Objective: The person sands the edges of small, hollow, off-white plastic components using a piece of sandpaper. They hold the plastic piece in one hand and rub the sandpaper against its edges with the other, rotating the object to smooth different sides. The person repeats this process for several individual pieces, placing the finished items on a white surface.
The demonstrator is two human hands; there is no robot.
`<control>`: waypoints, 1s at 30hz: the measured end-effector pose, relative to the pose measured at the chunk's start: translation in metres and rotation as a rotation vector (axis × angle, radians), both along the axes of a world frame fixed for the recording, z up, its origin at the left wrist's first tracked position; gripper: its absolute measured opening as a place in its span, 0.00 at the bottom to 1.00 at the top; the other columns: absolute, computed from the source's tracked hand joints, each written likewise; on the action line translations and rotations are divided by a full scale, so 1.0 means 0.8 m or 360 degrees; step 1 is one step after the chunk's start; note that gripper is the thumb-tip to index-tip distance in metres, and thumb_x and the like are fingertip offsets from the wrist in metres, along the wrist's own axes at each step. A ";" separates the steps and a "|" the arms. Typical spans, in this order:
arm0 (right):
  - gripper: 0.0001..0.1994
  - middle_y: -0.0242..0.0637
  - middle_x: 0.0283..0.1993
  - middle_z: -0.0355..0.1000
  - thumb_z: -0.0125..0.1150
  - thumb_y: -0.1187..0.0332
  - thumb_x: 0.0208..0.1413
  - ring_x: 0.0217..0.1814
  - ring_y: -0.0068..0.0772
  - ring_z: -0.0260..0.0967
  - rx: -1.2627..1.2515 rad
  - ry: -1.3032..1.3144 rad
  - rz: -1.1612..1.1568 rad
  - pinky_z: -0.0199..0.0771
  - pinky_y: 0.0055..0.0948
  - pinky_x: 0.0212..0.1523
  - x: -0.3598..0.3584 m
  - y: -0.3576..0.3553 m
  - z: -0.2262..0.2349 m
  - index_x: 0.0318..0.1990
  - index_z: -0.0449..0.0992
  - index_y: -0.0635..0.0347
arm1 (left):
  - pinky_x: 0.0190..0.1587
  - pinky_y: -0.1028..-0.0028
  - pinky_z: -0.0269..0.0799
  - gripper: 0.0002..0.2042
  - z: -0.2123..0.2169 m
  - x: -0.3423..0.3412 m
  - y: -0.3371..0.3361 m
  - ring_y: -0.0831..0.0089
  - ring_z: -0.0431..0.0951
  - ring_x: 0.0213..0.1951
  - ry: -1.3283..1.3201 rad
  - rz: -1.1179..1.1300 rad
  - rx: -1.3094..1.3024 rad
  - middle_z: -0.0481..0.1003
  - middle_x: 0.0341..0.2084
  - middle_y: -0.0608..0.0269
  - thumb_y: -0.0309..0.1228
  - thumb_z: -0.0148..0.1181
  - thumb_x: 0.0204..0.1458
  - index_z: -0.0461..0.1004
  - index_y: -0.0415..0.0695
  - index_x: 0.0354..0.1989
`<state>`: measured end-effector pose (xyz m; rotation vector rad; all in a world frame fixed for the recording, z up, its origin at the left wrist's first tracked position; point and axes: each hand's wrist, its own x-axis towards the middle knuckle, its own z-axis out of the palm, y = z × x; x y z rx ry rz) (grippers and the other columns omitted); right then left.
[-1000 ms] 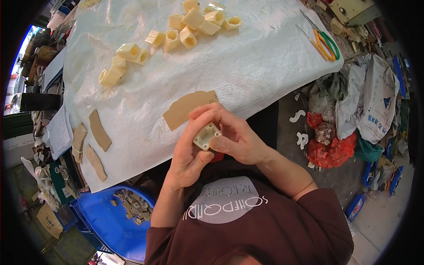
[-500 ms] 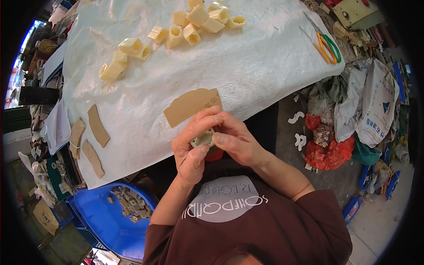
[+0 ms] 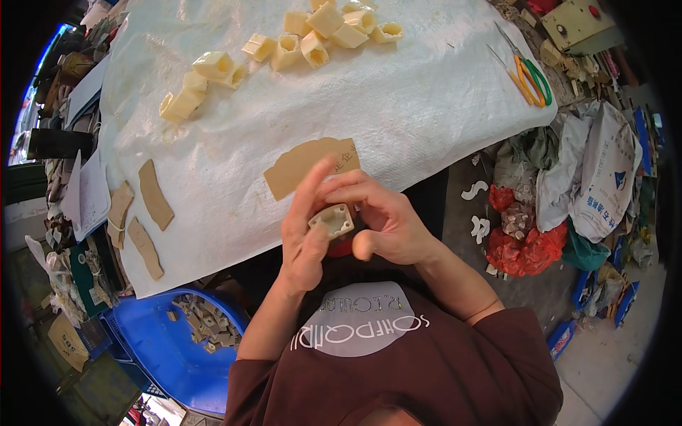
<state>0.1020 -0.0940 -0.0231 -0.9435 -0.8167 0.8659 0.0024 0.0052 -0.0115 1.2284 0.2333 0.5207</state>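
Both hands are working on 1 small cream plastic block (image 3: 332,220), held close to the body just off the near edge of the desk (image 3: 426,106). The left hand (image 3: 305,234) is cupping the block from the side with its fingers stretched up along it, only partly closed. The right hand (image 3: 383,224) is curling over the other side, its fingers bent around the block's edge and its thumb tucked below. The block's hollow face is pointing up toward the camera. Something red is showing just beneath the hands, too hidden to identify.

Judging by how things are lying, the work looks well under way rather than near its end. A loose cluster of similar cream blocks (image 3: 312,35) is sitting at the far side of the white woven sheet, well apart from the hands. A blue bin (image 3: 153,348) by the left knee is holding darker small pieces. Whether the far blocks are finished or waiting cannot be told.

A tan card piece (image 3: 302,167) is lying just beyond the hands, 3 narrower tan strips (image 3: 153,195) are resting near the left edge, and scissors (image 3: 529,71) are lying at the far right.
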 end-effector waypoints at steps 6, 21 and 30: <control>0.22 0.41 0.54 0.57 0.66 0.64 0.41 0.52 0.34 0.57 -0.0175 -0.0845 -0.0298 0.65 0.27 0.44 -0.001 -0.007 0.009 0.46 0.71 0.57 | 0.43 0.71 0.66 0.31 0.000 -0.005 0.017 0.69 0.71 0.40 -0.0032 -0.0354 -0.0344 0.69 0.43 0.49 0.51 0.40 0.54 0.63 0.34 0.54; 0.23 0.39 0.45 0.66 0.62 0.66 0.45 0.44 0.41 0.62 0.0092 -0.0975 -0.0465 0.64 0.35 0.42 -0.017 0.003 -0.003 0.50 0.67 0.59 | 0.39 0.78 0.65 0.26 0.001 -0.004 -0.005 0.75 0.69 0.34 0.0046 0.0016 -0.0472 0.69 0.34 0.60 0.44 0.36 0.57 0.62 0.34 0.54; 0.18 0.40 0.44 0.66 0.61 0.70 0.45 0.42 0.40 0.60 0.0138 -0.1487 -0.0750 0.60 0.35 0.43 -0.025 0.002 -0.007 0.46 0.68 0.58 | 0.36 0.79 0.64 0.24 0.007 -0.001 -0.012 0.78 0.68 0.32 0.0300 0.0117 -0.0156 0.67 0.28 0.63 0.43 0.29 0.61 0.64 0.36 0.52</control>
